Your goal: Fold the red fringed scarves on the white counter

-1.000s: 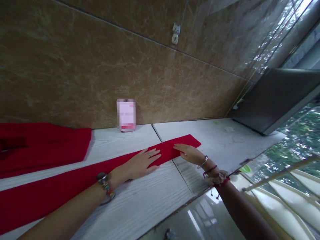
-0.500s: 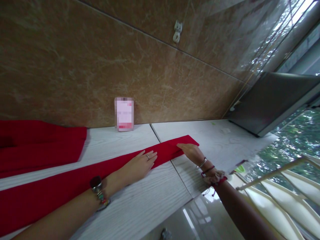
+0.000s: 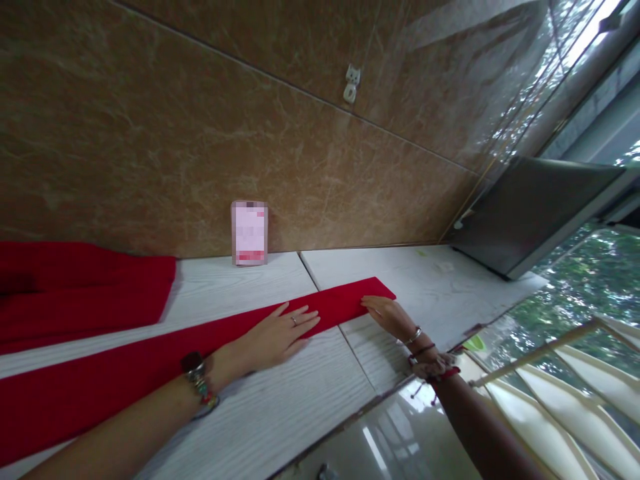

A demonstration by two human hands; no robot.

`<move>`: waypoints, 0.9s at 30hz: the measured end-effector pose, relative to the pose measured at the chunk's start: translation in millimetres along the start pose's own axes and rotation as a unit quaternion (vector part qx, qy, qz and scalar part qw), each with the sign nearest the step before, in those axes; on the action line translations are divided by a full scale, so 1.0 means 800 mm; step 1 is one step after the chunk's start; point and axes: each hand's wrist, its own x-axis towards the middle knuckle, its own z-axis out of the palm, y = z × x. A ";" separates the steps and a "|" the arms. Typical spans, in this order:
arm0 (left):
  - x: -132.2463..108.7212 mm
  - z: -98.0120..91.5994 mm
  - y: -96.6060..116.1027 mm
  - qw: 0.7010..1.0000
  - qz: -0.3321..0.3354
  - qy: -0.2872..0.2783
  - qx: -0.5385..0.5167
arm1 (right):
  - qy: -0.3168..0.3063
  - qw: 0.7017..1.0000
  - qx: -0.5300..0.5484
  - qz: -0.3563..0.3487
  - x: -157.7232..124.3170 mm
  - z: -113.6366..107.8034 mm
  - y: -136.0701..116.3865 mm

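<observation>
A long, flat strip of red cloth (image 3: 340,307) lies across a pale, wood-grained counter (image 3: 320,393), running from the left edge at 8 o'clock to its angular end at 4 o'clock, over the seam between two boards. At 7 o'clock, the person's left hand (image 3: 277,337) rests palm down on the strip, open, fingers spread, gripping nothing; it wears a ring (image 3: 294,321), with a dark-faced watch (image 3: 191,363) at the wrist. At 4 o'clock, the right hand (image 3: 390,317) reaches over the near edge of the strip close to its end, fingers straight and together, fingertips on the cloth. Its thumb is hidden, so whether it pinches the edge cannot be told. A second piece of red cloth (image 3: 90,300) lies at 9 o'clock, beyond the strip, a band of counter showing between them. Also towards 9 but nearer the centre, a pale pink, pixelated rectangle (image 3: 250,233) stands at the foot of a brown marbled wall (image 3: 150,133). A small white cat-shaped fixture (image 3: 351,83) is on that wall just past 12. A dark grey panel (image 3: 540,213) stands at 3 o'clock, a cream railing (image 3: 533,417) at 4
</observation>
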 end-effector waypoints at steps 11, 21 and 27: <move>-0.005 -0.011 -0.003 0.998 0.022 -0.061 -0.005 | -0.018 0.996 0.014 0.090 -0.015 -0.013 0.024; -0.005 -0.013 0.003 0.999 0.021 -0.049 0.010 | -0.066 0.997 0.016 0.025 0.066 0.018 -0.043; -0.039 -0.018 -0.004 0.999 0.001 -0.046 0.002 | -0.139 0.988 -0.051 0.046 0.071 0.035 -0.047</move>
